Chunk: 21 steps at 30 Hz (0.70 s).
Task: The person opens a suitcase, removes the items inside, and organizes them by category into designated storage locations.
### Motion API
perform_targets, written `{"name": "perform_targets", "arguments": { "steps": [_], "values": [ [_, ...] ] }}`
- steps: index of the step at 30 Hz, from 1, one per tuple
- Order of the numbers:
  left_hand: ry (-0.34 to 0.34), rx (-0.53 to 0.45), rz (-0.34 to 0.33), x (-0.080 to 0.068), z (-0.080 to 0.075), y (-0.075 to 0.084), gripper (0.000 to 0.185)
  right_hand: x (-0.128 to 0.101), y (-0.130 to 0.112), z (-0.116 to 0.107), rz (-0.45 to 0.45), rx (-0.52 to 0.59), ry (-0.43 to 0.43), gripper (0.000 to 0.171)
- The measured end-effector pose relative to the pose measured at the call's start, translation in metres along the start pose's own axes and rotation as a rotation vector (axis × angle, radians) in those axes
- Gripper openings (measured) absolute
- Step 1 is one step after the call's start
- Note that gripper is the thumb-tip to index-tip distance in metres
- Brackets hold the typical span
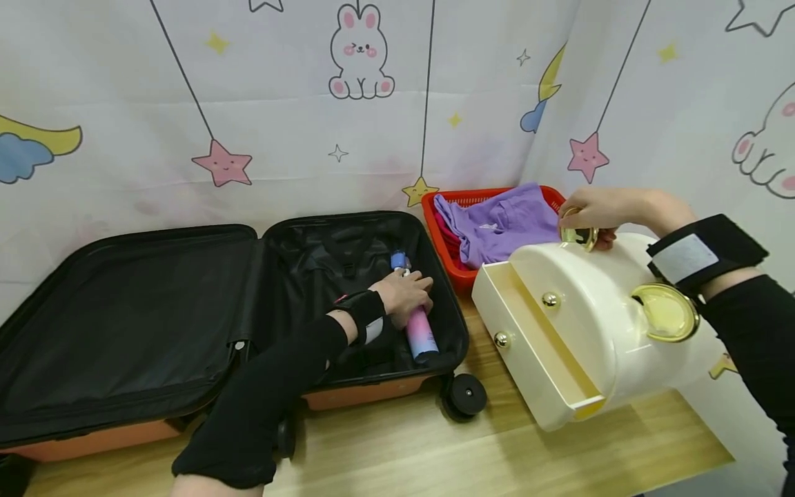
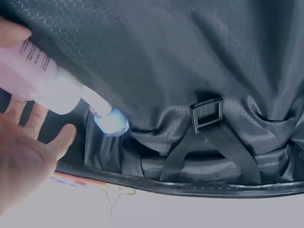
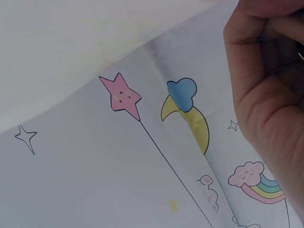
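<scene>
My left hand (image 1: 406, 298) grips a pink and blue bottle (image 1: 421, 336) lying in the right half of an open black-lined suitcase (image 1: 366, 231). In the left wrist view the bottle's white neck and blue tip (image 2: 112, 122) point toward the suitcase wall, and my fingers curl round its body. My right hand (image 1: 593, 210) holds one gold-rimmed, ear-like piece on top of a cream storage box (image 1: 571, 290). Its lower drawer (image 1: 528, 345) is pulled out toward the suitcase; the visible inside looks bare. In the right wrist view the held piece is mostly hidden.
Behind the box stands a red basket (image 1: 456, 273) with folded purple clothing (image 1: 497, 221) and some red cloth. A suitcase wheel (image 1: 464, 396) sits near the drawer. The wooden table (image 1: 397, 449) ends at the lower right. A patterned curtain (image 1: 279, 90) hangs behind.
</scene>
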<state>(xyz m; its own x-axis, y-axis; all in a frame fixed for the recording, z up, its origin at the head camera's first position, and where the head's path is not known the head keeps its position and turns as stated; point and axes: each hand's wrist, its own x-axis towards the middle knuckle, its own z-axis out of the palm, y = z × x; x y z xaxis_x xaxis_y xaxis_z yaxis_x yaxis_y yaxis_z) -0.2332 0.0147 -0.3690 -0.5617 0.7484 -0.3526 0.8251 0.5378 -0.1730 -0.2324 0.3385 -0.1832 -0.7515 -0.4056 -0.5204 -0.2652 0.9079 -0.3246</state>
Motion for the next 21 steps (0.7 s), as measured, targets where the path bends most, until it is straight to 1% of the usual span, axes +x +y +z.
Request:
{"name": "perform_targets", "arguments": {
  "steps": [2,3,4,8,10,13,16,18,19,21],
  "values": [
    [0.014,0.009,0.004,-0.003,0.000,-0.003,0.047,0.000,0.000,0.000,-0.008,0.000,-0.003,0.023],
    [0.017,-0.006,0.008,-0.004,0.000,-0.006,0.047,0.000,0.000,-0.001,-0.005,0.002,-0.005,0.023],
    [0.014,-0.042,0.007,-0.007,-0.001,-0.008,0.048,0.001,0.000,-0.001,-0.007,0.003,-0.009,0.023],
    [0.006,-0.256,0.009,-0.018,-0.003,-0.023,0.047,0.001,0.001,-0.002,0.004,0.003,-0.027,0.024],
    [0.035,-0.380,0.022,-0.023,-0.004,-0.032,0.046,0.001,0.001,-0.002,0.009,0.006,-0.031,0.024],
    [0.125,-0.539,0.059,-0.030,-0.011,-0.045,0.047,0.001,0.000,-0.002,0.012,0.004,-0.031,0.024],
    [0.268,-0.677,0.106,-0.035,-0.026,-0.051,0.051,0.001,-0.001,-0.001,0.015,0.001,-0.026,0.025],
    [0.371,-0.740,0.154,-0.034,-0.040,-0.047,0.055,0.000,-0.001,-0.002,0.015,0.001,-0.026,0.025],
    [0.416,-0.755,0.185,-0.033,-0.047,-0.043,0.057,0.000,-0.001,-0.002,0.013,0.002,-0.024,0.025],
    [0.477,-0.760,0.241,-0.030,-0.062,-0.031,0.060,0.000,-0.002,-0.001,0.007,0.002,-0.023,0.023]
  ]
}}
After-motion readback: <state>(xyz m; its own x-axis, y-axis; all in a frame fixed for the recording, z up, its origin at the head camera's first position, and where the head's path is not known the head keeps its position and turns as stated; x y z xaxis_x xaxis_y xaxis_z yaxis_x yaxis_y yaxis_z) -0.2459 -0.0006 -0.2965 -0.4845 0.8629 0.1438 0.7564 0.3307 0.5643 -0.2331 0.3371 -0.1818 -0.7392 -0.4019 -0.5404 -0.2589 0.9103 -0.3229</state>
